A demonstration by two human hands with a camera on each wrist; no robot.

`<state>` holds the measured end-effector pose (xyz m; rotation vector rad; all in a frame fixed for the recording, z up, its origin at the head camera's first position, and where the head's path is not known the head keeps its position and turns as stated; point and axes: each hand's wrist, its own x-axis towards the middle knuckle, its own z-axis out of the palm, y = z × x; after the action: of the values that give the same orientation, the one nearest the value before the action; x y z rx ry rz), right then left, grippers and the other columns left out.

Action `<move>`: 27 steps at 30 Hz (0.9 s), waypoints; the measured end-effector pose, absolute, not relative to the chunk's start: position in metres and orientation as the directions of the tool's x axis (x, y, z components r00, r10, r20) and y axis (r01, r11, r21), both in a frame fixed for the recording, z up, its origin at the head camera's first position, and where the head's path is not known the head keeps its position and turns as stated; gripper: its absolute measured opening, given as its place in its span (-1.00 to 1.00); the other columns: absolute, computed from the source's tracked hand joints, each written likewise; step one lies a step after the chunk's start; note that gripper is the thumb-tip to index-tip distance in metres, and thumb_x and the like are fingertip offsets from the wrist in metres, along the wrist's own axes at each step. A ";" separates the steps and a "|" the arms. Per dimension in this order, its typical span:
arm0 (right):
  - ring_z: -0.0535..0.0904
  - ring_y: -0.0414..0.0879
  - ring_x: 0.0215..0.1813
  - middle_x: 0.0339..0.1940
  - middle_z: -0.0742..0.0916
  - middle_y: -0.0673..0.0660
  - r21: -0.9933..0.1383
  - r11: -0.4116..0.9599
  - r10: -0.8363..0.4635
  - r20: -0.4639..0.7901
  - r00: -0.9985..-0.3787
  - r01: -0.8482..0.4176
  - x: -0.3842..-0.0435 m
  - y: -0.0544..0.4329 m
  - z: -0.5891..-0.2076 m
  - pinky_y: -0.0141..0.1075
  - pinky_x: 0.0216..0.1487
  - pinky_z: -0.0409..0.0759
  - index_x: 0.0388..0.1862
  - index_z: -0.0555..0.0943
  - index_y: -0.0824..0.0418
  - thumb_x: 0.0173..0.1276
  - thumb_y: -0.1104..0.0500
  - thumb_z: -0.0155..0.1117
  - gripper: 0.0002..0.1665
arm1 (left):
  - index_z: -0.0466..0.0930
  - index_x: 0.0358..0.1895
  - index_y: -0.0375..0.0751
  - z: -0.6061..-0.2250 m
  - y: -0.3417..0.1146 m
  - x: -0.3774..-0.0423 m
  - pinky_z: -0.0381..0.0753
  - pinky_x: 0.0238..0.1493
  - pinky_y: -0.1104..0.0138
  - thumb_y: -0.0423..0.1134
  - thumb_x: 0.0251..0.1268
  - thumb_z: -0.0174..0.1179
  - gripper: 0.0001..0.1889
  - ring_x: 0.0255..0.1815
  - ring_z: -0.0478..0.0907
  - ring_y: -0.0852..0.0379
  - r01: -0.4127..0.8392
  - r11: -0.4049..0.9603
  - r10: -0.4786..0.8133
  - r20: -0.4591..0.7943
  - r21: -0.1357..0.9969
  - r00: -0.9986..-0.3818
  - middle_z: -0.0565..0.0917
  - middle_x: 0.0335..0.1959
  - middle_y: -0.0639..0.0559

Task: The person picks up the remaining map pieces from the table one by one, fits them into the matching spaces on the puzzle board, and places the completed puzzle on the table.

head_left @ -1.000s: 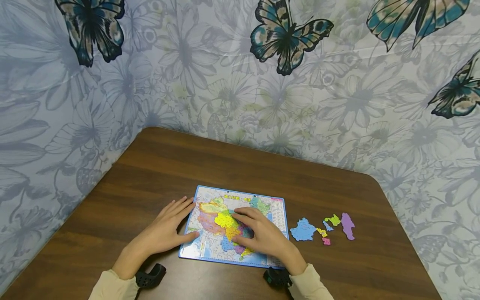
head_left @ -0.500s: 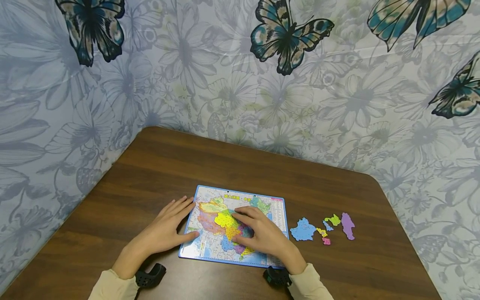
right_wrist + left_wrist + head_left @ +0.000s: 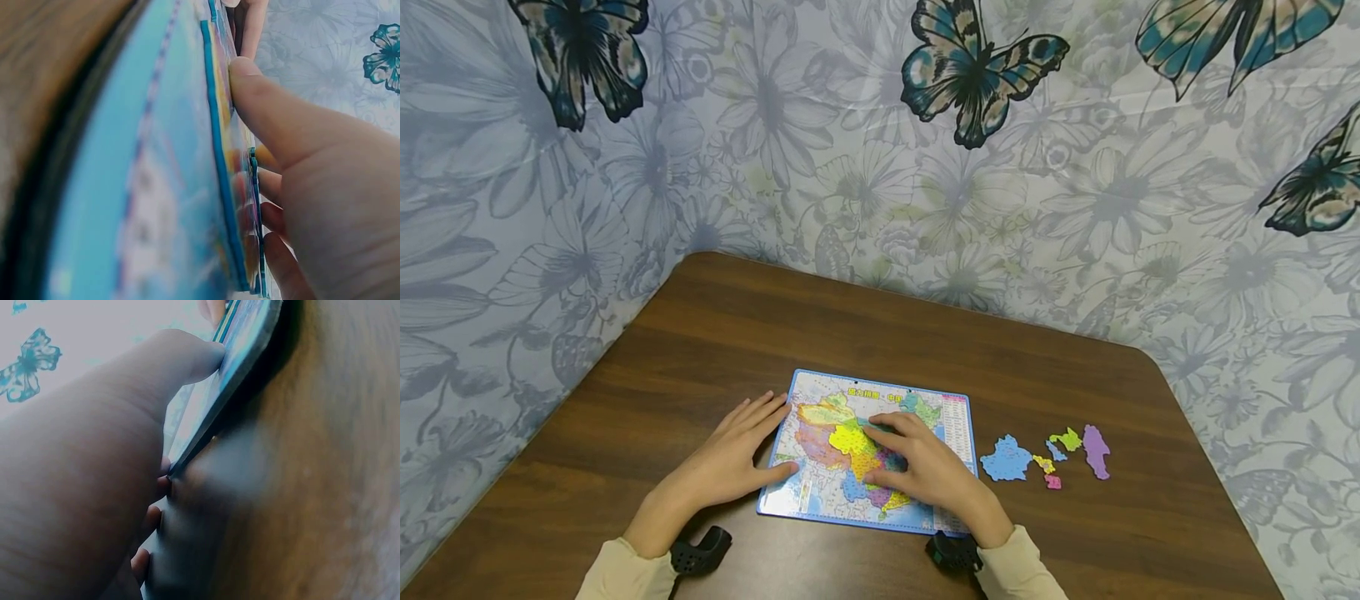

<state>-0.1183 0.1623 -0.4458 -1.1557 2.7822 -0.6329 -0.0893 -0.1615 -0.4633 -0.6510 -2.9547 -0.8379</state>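
Observation:
A magnetic map puzzle board [image 3: 782, 506] with a blue border lies flat on the table, its coloured map pieces [image 3: 852, 442] set in the middle. My left hand [image 3: 730, 462] rests at the board's left edge, thumb on its face and fingertips along the side. Over the right half of the map is my right hand [image 3: 928, 467], its thumb and fingertips touching the pieces with a gap between them. In the right wrist view, the thumb [image 3: 256, 87] rests on raised pieces. Part of the map is hidden under the right hand.
Right of the board lie several loose puzzle pieces: a large blue piece [image 3: 1006, 459], a purple piece [image 3: 1095, 452], a green piece [image 3: 1066, 440], a pink piece [image 3: 1053, 482] and other small ones. The brown wooden table [image 3: 760, 308] ends at a butterfly-patterned wall covering [image 3: 865, 167].

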 end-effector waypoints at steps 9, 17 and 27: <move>0.38 -0.03 0.51 0.48 0.52 0.05 -0.395 0.630 -0.697 0.093 -0.711 -0.669 -0.119 0.162 -0.444 -0.05 0.45 0.50 0.50 0.49 0.10 0.35 -0.27 0.38 -0.15 | 0.31 0.55 -0.31 -0.462 -0.161 -0.090 0.01 0.62 -0.21 0.27 0.25 0.35 -0.04 0.66 0.09 -0.25 0.388 0.772 0.389 0.109 0.503 -0.915 0.26 0.62 -0.18; 0.39 -0.04 0.49 0.47 0.54 0.03 -0.405 0.634 -0.687 0.096 -0.720 -0.659 -0.119 0.162 -0.445 -0.05 0.43 0.52 0.49 0.51 0.08 0.33 -0.29 0.40 -0.15 | 0.30 0.56 -0.29 -0.463 -0.162 -0.090 0.00 0.62 -0.20 0.28 0.25 0.34 -0.03 0.66 0.08 -0.24 0.384 0.772 0.388 0.104 0.506 -0.916 0.26 0.62 -0.17; 0.40 -0.04 0.47 0.45 0.55 0.03 -0.394 0.633 -0.686 0.112 -0.719 -0.666 -0.120 0.162 -0.446 -0.05 0.41 0.53 0.48 0.53 0.06 0.32 -0.31 0.40 -0.15 | 0.30 0.56 -0.29 -0.462 -0.162 -0.090 -0.01 0.62 -0.21 0.28 0.26 0.34 -0.04 0.66 0.08 -0.25 0.382 0.769 0.388 0.102 0.512 -0.916 0.25 0.62 -0.17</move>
<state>-0.1201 0.1624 -0.4458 -1.1584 2.7949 -0.6443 -0.0896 -0.1619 -0.4624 -0.6450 -2.9643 -0.8542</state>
